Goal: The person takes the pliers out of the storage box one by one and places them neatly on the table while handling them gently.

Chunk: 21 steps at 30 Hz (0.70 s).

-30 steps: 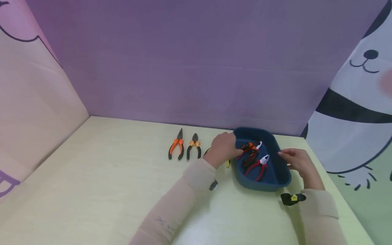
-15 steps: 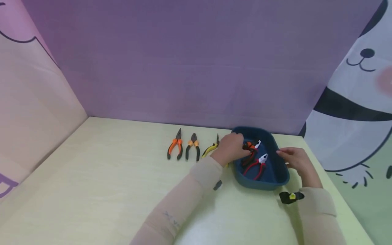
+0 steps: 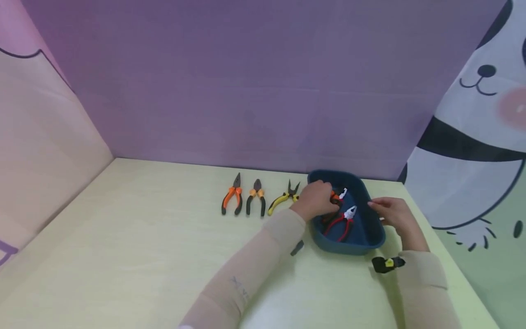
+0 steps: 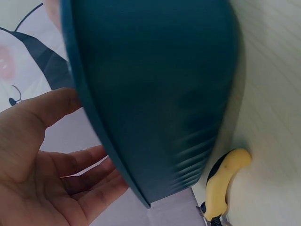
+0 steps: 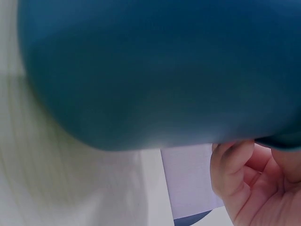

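Note:
A dark blue plastic basin (image 3: 371, 233) stands at the table's back right. Inside lie red-handled pliers (image 3: 342, 225) with pale jaws and, partly covered, orange and red pliers (image 3: 336, 197). My left hand (image 3: 315, 200) reaches over the basin's left rim, fingers bent down inside; in the left wrist view the basin wall hides its fingertips, so any grip is unseen. With thumb and fingers my right hand (image 3: 394, 214) holds the basin's right rim, as the right wrist view also shows.
Left of the basin, orange-black pliers (image 3: 233, 197), black pliers with light orange tops (image 3: 256, 196) and yellow-black pliers (image 3: 281, 199) lie in a row. A purple backdrop (image 3: 213, 91) rises behind the table (image 3: 144, 237). The table's right edge runs close to my right arm.
My left hand has moved right, farther over the basin, uncovering most of the yellow-black pliers. My right hand stays on the rim. The head view has shifted slightly.

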### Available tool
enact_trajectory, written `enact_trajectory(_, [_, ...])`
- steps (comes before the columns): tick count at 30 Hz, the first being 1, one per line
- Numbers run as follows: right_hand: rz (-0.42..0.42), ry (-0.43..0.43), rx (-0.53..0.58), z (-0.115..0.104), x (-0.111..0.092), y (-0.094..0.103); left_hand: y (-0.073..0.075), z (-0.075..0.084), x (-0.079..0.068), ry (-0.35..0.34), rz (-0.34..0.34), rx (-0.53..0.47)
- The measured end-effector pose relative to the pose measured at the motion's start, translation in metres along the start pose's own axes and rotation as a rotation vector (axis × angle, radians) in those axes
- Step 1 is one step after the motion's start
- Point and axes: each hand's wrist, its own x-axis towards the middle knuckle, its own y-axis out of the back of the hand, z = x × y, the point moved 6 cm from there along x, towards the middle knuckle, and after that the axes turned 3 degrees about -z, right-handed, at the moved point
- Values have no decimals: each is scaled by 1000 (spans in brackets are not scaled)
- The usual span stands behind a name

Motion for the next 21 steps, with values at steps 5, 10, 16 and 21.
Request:
enact_trajectory(5, [0,-4,-9,-2,1,-1,-6,-1,5,25,-36,-9])
enact_trajectory(10, [2,-3,-8,-3,0,-2,-12,0,10,66,-78,-32])
enact_trajectory(16, [3,-8,-16,-2,1,-3,-18,-2,16,112,-105,-37])
enact_trajectory(21, [6,-8,-27,-2,-1,-1,-19,0,19,65,-65,-27])
